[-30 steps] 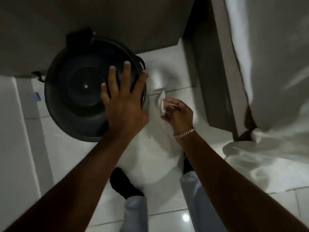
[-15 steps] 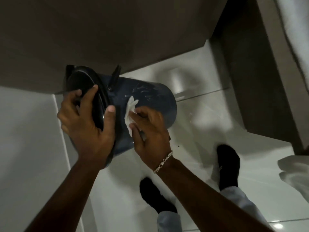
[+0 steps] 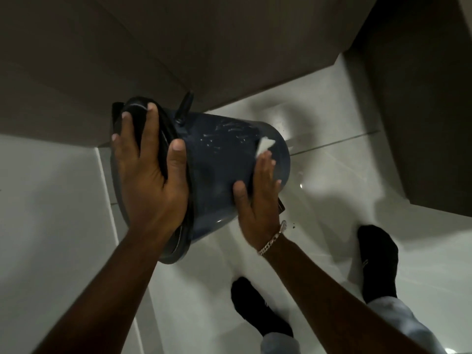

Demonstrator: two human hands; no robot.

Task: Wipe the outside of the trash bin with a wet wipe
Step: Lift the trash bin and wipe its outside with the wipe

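Dark blue trash bin (image 3: 219, 159) tipped on its side above a white tiled floor (image 3: 332, 175), rim end toward 9 o'clock, base toward 3 o'clock. Whether any part of it touches the floor: cannot tell. Pale smears and specks scattered over the upper wall toward 12 o'clock. Black handle stub (image 3: 184, 107) sticking up from the rim toward 12 o'clock.

Left hand (image 3: 150, 180) clamped over the rim at 9 o'clock of the bin, fingers (image 3: 150, 129) spread and curled across the black rim band, thumb (image 3: 176, 159) pressed on the outer wall just inside the rim. Firm hold on the bin.

Right hand (image 3: 260, 200) laid flat against the bin wall near its base, at 4 o'clock of the bin, fingers held straight and close together, thumb apart toward 9 o'clock. Wet wipe (image 3: 265, 146) pinned under the fingertips against the wall, only a white corner peeking out past them toward 12 o'clock. Silver chain bracelet (image 3: 272, 240) on the right wrist.

Dark cabinet fronts (image 3: 178, 47) filling the frame from 10 to 2 o'clock, another dark panel (image 3: 421, 123) at 3 o'clock. Two feet in black socks on the tiles, one (image 3: 260, 305) at 6 o'clock, the other (image 3: 378, 259) at 4 o'clock, pale trouser cuffs (image 3: 398, 318) below them. Small dark crumbs on the floor just beside the bracelet.
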